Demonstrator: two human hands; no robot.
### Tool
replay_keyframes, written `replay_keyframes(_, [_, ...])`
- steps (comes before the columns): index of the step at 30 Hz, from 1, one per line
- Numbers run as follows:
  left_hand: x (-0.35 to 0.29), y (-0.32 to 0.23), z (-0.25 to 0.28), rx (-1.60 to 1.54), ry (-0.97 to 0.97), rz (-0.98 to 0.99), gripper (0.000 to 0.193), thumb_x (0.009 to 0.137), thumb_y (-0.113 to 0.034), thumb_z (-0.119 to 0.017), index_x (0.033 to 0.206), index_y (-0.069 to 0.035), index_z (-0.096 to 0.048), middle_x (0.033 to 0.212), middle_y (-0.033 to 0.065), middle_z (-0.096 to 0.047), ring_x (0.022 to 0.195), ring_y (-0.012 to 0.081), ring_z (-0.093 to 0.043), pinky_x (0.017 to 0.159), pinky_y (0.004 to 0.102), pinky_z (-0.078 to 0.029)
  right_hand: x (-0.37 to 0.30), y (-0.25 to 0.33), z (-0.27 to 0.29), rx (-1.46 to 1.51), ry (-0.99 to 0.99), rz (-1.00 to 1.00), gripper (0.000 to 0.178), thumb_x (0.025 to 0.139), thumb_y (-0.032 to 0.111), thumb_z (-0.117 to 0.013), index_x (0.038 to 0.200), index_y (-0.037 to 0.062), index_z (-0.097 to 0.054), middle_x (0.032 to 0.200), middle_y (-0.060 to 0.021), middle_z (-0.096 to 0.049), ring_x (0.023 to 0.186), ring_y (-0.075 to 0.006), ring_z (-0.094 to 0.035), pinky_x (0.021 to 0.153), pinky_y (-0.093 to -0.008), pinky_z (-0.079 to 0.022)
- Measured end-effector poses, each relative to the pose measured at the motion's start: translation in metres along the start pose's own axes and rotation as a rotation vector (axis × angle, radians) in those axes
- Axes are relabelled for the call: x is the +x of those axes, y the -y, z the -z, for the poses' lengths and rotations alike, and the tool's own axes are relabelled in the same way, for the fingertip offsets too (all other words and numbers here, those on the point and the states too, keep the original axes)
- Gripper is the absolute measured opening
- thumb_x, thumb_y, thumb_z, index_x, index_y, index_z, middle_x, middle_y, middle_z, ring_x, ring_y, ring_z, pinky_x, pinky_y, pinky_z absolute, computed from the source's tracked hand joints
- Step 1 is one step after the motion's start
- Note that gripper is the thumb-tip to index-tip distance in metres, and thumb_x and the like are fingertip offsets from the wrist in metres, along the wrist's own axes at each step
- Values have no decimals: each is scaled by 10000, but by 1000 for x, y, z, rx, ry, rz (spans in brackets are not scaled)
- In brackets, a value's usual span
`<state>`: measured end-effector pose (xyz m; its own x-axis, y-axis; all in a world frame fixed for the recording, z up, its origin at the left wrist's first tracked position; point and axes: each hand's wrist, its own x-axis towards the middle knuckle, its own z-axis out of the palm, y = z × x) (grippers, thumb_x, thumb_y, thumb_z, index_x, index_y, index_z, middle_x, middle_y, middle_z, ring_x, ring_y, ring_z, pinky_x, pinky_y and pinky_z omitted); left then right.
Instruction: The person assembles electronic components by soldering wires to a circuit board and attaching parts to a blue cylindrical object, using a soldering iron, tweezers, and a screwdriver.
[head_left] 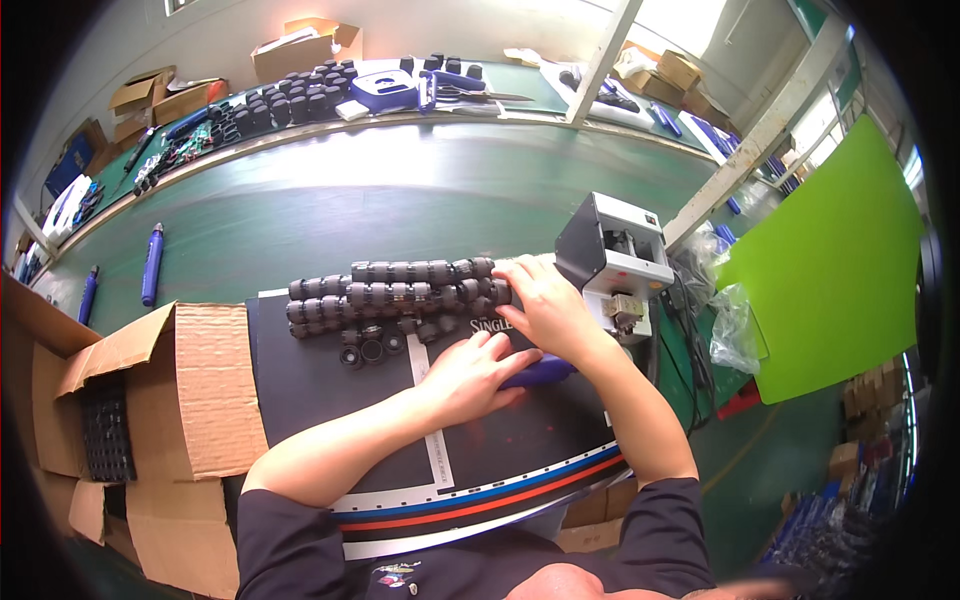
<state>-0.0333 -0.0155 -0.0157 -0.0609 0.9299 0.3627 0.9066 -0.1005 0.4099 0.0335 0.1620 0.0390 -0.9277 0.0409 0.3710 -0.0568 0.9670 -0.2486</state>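
My left hand (474, 371) lies over a dark blue rounded casing (543, 371) on the black mat, thumb and index finger either side of it. Just beyond, my right hand (545, 303) has its fingers and thumb around the black cap-like part (499, 291) at the right end of the stacked rows. These rows (390, 295) are black ribbed cylindrical parts laid end to end, several rows side by side. Several loose black rings (372, 350) sit in front of them. The casing's left end is hidden under my left hand.
A grey-and-black bench machine (615, 245) stands right of the mat (330, 400), with cables and plastic bags (735, 330) beyond. An opened cardboard box (215, 390) stands at left. Two blue pen-shaped tools (152, 265) lie on the green bench; more black caps (290, 100) fill the back shelf.
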Motion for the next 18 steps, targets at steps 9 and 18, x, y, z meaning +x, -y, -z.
replay_keyframes(9, [4,1,15,-118,-156,32,548,822,-226,-778,1355,-196,-653,1030,113,-614,826,307,-683,730,413,-593,-89,9,91,361,-260,-306,429,923,-46,-644,1343,44,-628,1199,-109,-625,1008,-201,-645,833,-310,-557])
replay_keyframes(18, [7,-4,10,-44,-204,-115,641,746,-171,-831,1362,-222,-660,1049,83,-612,786,260,-674,674,372,-585,-158,1,66,556,-174,-434,381,927,99,-761,1278,33,-626,1126,-86,-663,993,-181,-672,872,-316,-561])
